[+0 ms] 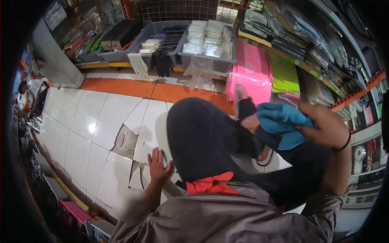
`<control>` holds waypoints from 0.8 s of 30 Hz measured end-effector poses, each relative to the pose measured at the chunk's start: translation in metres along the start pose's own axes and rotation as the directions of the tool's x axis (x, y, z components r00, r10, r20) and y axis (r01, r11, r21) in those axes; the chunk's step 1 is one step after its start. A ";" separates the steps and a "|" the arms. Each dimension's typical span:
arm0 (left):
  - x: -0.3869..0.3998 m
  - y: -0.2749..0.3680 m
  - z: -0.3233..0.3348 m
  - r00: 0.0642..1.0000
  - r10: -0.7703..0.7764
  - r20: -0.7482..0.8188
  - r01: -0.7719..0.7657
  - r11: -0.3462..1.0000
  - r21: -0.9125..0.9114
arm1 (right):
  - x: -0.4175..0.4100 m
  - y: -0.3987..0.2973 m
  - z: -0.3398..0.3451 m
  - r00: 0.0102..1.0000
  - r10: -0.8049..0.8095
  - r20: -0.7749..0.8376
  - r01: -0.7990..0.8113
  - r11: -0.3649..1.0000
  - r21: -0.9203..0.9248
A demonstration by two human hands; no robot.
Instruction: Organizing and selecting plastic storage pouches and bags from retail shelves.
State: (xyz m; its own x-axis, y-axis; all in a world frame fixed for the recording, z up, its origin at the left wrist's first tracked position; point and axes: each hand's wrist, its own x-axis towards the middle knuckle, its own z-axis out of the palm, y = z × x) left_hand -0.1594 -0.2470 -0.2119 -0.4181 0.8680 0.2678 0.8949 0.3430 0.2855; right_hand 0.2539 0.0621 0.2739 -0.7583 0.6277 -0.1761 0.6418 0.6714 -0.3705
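My right hand (325, 124) pinches a folded light-blue cloth (282, 117) between thumb and fingers, raised over my bent leg. The cloth hangs in loose folds; whether it is a glove or a rag I cannot tell. To the left, my left hand (158, 167) rests palm down on the white floor tiles (121, 173) with its fingers apart, holding nothing. A red cloth (209, 183) lies across my lap at the hem of my grey-brown shirt. My dark trouser knee (197, 130) rises between the two hands.
Grey plastic bins (209, 59) with packets stand along the far side, gloves (138, 65) hanging over their fronts. Pink packaged sheets (252, 70) and lime-green sheets (284, 74) hang beside a loaded shelf (304, 63). A broken tile (125, 141) exposes rough floor. A pillar (56, 54) stands left.
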 end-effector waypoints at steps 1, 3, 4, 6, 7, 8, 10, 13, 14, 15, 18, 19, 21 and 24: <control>0.001 -0.004 -0.003 1.000 0.007 0.007 -0.007 1.000 -0.003 | -0.006 0.003 0.005 1.000 -0.017 -0.003 0.016 1.000 -0.016; 0.005 -0.012 -0.009 1.000 0.018 0.020 -0.018 1.000 -0.010 | -0.020 0.010 0.014 0.999 -0.052 -0.010 0.051 0.997 -0.050; 0.006 -0.015 -0.012 0.999 0.024 0.025 -0.023 1.000 -0.014 | -0.022 0.013 0.015 0.997 -0.070 -0.014 0.068 0.995 -0.068; -0.003 -0.022 -0.015 1.000 -0.001 0.021 0.001 1.000 -0.014 | -0.018 0.018 0.015 0.994 -0.106 0.024 0.106 0.994 0.001; -0.006 -0.028 -0.015 1.000 -0.015 0.011 0.016 1.000 -0.022 | -0.014 0.021 0.015 0.989 -0.138 0.052 0.134 0.989 0.063; -0.011 -0.034 -0.013 1.000 -0.027 0.003 0.027 0.999 -0.036 | -0.012 0.023 0.014 0.983 -0.166 0.079 0.155 0.980 0.123; -0.022 -0.052 -0.007 0.988 -0.153 0.002 0.151 0.973 -0.176 | 0.000 0.025 0.014 0.971 -0.222 0.088 0.206 0.966 0.156; 0.025 -0.026 -0.028 0.979 -0.201 -0.031 0.173 0.904 -0.391 | 0.028 0.021 0.035 0.960 -0.278 -0.003 0.278 0.957 0.087; 0.043 0.000 -0.042 0.983 -0.164 -0.084 0.106 0.877 -0.468 | 0.038 0.020 0.045 0.944 -0.324 -0.059 0.327 0.944 0.051; 0.049 0.021 -0.059 0.980 -0.139 -0.143 0.042 0.845 -0.533 | 0.050 0.017 0.058 0.932 -0.353 -0.077 0.357 0.933 0.039; 0.077 0.082 -0.112 0.954 -0.095 -0.283 -0.140 0.695 -0.705 | 0.069 -0.014 0.092 0.889 -0.455 -0.047 0.456 0.890 0.025; 0.095 0.104 -0.132 0.940 -0.085 -0.331 -0.208 0.627 -0.751 | 0.080 -0.017 0.108 0.854 -0.520 -0.031 0.521 0.852 0.053; 0.141 0.163 -0.169 0.947 0.156 -0.280 -0.320 0.509 -0.799 | 0.091 -0.030 0.135 0.725 -0.641 -0.252 0.689 0.682 0.245; 0.158 0.168 -0.164 0.966 0.218 -0.141 -0.203 0.293 -0.934 | 0.111 -0.049 0.162 0.573 -0.539 -0.617 0.818 0.327 0.474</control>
State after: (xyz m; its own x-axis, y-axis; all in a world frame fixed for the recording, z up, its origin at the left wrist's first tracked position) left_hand -0.1009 -0.1112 0.0290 -0.2307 0.8622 0.4509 0.2017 -0.4110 0.8891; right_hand 0.1202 0.0350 0.1247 -0.7104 0.2406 0.6613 -0.4640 0.5463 -0.6973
